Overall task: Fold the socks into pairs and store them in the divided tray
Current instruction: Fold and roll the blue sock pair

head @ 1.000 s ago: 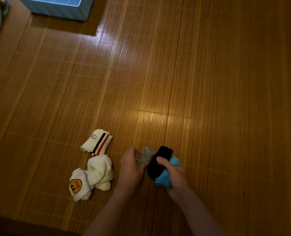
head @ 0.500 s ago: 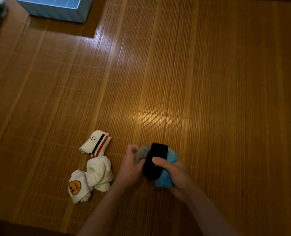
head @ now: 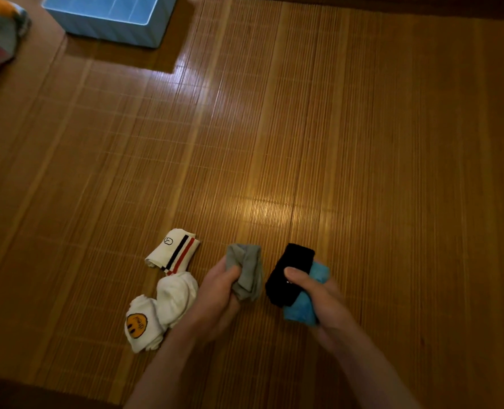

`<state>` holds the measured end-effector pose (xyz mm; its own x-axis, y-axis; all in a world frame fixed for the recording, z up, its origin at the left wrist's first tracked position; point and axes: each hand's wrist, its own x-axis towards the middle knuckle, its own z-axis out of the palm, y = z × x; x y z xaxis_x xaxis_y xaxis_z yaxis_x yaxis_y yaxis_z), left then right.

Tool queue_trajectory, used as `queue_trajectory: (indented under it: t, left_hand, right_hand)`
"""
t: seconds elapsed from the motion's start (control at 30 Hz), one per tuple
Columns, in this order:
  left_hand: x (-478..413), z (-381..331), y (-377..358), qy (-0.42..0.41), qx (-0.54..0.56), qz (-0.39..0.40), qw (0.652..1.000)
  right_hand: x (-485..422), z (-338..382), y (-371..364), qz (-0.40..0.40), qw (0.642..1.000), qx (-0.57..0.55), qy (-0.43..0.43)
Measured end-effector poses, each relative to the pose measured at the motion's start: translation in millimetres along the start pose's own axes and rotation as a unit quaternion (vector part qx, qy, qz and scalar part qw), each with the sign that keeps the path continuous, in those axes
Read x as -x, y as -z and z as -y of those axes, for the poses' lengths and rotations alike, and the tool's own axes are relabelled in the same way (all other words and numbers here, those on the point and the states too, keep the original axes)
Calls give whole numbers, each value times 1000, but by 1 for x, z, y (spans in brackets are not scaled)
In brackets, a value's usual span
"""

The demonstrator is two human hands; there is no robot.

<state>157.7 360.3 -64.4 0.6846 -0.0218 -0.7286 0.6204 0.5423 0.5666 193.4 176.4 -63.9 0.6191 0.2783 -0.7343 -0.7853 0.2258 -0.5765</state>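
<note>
The grey sock (head: 246, 273) sits bunched in our left hand (head: 218, 293), fingers curled round it, low over the bamboo mat (head: 363, 143). Our right hand (head: 324, 302) grips the black sock (head: 289, 276) under the thumb, with the blue sock (head: 301, 305) behind it in the same hold. The striped sock (head: 172, 252) and the smiley sock (head: 144, 323) lie on the mat just left of our left hand. The divided tray (head: 112, 32) stands well apart, at the far left. We judge each bundle should be held across its folded middle so nothing unrolls, and each should be dropped into its own compartment.
</note>
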Motion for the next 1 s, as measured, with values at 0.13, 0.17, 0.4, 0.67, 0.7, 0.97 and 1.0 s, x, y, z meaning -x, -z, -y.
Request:
queue_trajectory:
  t: [0.13, 0.17, 0.4, 0.67, 0.7, 0.97, 1.0]
  left_hand:
    - [5, -5, -2, -38, -156, -24, 987]
    - [5, -6, -2, -59, -222, -37, 972]
    - [11, -6, -22, -29, -165, -36, 985]
    - [13, -2, -22, 14, -99, -21, 995]
    - [13, -1, -21, 13, -96, -17, 995]
    - [17, 11, -33, -30, -132, -1, 991]
    - [16, 12, -36, -23, -128, -2, 992]
  right_hand:
    - [0, 0, -9, 21, 997, 75, 26]
    - [0, 0, -9, 18, 995, 92, 35]
    - [-2, 7, -23, 12, 990, 129, 64]
    - [14, 19, -30, 119, 989, 89, -13]
    - [15, 20, -32, 121, 988, 95, -18]
    - [16, 31, -39, 94, 981, 165, -42]
    - [15, 30, -38, 83, 981, 168, -45]
